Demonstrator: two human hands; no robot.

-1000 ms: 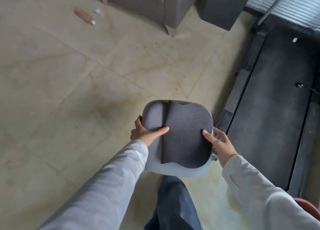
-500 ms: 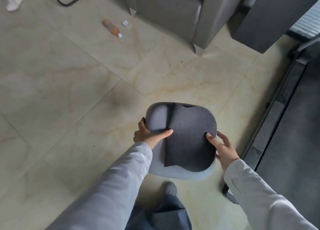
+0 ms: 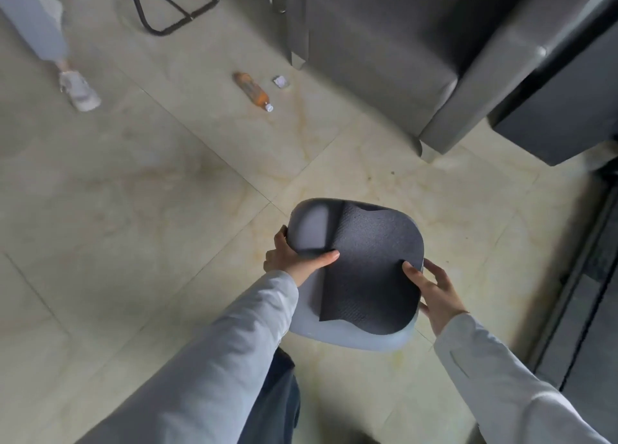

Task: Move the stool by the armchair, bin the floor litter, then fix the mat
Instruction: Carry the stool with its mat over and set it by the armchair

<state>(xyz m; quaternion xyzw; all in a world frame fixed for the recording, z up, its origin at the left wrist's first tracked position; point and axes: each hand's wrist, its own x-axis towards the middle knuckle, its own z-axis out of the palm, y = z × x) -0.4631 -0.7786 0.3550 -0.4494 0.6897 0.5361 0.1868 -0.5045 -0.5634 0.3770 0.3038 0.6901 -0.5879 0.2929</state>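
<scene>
I carry a pale grey stool (image 3: 311, 229) with a dark textured pad across its seat, held above the tiled floor. My left hand (image 3: 294, 259) grips its left rim, thumb on top. My right hand (image 3: 431, 290) grips the right rim. The grey armchair (image 3: 401, 52) stands ahead to the upper right, its front leg about a tile away from the stool. Litter lies on the floor in front of the armchair: an orange bottle (image 3: 252, 91) on its side and a small crumpled white scrap (image 3: 281, 82). No mat or bin is in view.
A black wire chair base (image 3: 167, 5) stands at the top left. Another person's leg and pale shoe (image 3: 78, 91) are at the far left. A dark cabinet (image 3: 561, 109) sits right of the armchair, and a dark treadmill edge (image 3: 588, 310) runs along the right.
I have walked forward and turned left with the stool in both hands. The armchair, bottle and scrap have come closer; the treadmill has slid off to the right edge.
</scene>
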